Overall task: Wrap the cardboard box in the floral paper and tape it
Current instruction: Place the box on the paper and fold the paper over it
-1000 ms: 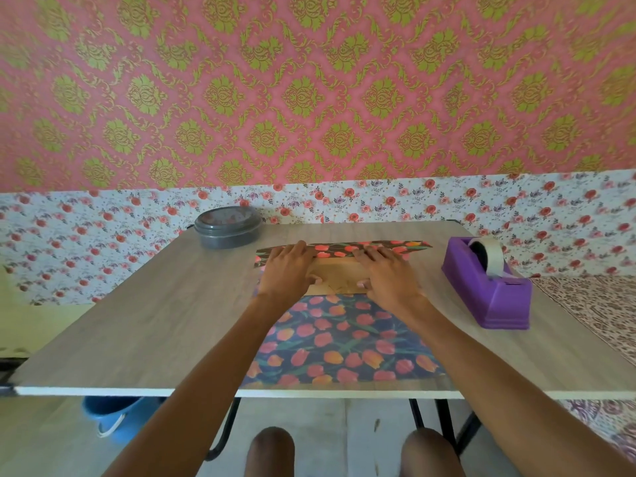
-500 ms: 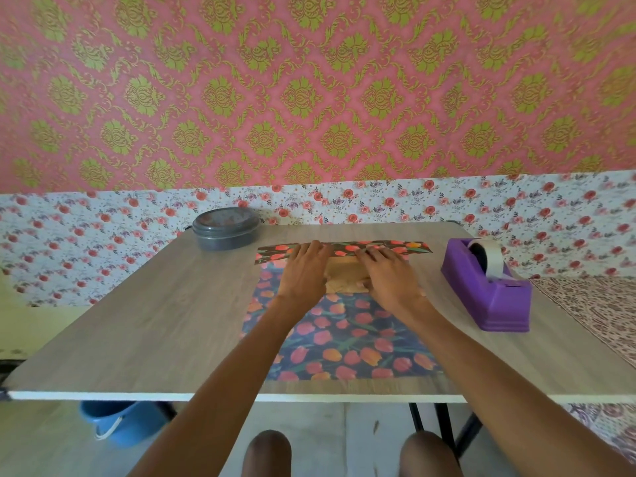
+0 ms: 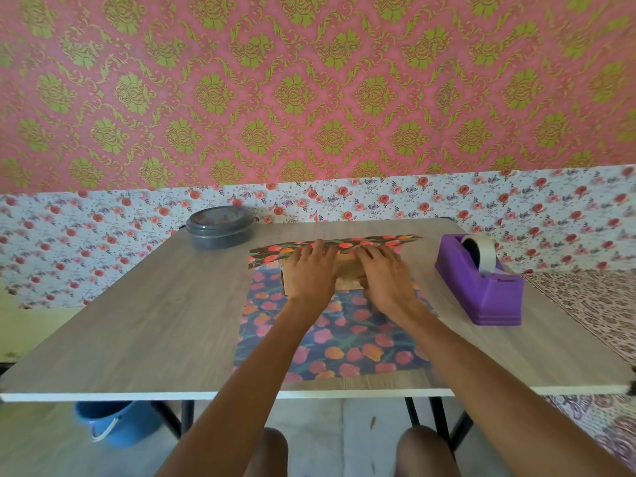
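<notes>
On the wooden table [image 3: 137, 321] the floral paper [image 3: 337, 342] lies spread with its long near part still flat toward the person. Its far edge is turned up and over the far side of the box as a narrow flap. To the right, well apart from the paper, stands the purple tape dispenser [image 3: 481, 290], and nobody touches it.

The cardboard box [image 3: 346, 273] sits on the far part of the sheet, under both hands. The left hand [image 3: 309, 273] has slid inward during the last second, toward the right hand [image 3: 385, 277]. Because of this the left end of the box, covered one second ago, now shows bare. The right hand has almost not moved.

Both hands lie flat with the fingers [image 3: 318, 247] stretched. They press the flap down on the top of the box and grip nothing.

I judge that the far flap is being smoothed and held. The near part must still come over, and no tape is on yet.
</notes>
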A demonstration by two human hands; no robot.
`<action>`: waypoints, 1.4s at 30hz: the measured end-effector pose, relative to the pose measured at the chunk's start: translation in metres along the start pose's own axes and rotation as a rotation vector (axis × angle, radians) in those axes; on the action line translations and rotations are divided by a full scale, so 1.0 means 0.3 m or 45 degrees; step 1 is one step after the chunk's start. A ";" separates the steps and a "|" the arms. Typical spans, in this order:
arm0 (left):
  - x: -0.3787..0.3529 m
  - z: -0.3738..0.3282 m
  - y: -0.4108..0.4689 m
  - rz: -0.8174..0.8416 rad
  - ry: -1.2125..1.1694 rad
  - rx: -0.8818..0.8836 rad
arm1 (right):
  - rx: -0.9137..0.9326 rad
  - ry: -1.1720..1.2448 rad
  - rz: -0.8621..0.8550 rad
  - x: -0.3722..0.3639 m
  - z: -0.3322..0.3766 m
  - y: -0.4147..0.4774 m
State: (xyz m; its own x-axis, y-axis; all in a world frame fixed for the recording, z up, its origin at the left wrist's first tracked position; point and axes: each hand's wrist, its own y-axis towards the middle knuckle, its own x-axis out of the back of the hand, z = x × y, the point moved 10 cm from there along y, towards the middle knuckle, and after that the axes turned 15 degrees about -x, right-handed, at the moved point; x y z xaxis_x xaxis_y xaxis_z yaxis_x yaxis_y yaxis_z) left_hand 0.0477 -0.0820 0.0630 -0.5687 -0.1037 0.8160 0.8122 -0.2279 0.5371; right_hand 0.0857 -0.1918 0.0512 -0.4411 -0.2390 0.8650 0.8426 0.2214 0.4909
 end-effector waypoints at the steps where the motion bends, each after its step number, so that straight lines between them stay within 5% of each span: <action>1: -0.001 0.002 -0.003 -0.002 -0.007 0.009 | -0.002 0.003 0.010 0.005 0.000 0.004; 12: 0.012 0.030 -0.027 -0.036 -0.108 0.177 | -0.041 0.073 0.047 0.025 -0.021 0.011; 22: 0.034 -0.050 -0.006 0.081 0.165 0.048 | -0.040 0.052 0.053 0.026 -0.047 0.011; 35: 0.027 -0.075 0.011 0.077 0.048 0.009 | -0.052 0.042 0.127 0.017 -0.058 0.031; 42: 0.037 -0.084 0.002 0.113 0.058 0.140 | -0.215 0.594 0.157 0.106 -0.188 0.035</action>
State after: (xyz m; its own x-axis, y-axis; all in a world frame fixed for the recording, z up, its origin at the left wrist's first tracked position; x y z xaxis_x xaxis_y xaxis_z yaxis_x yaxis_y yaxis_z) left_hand 0.0386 -0.1077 0.0671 -0.4972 -0.1633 0.8521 0.8675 -0.1083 0.4855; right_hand 0.0980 -0.2503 0.0780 -0.1825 -0.6259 0.7583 0.9349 0.1283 0.3309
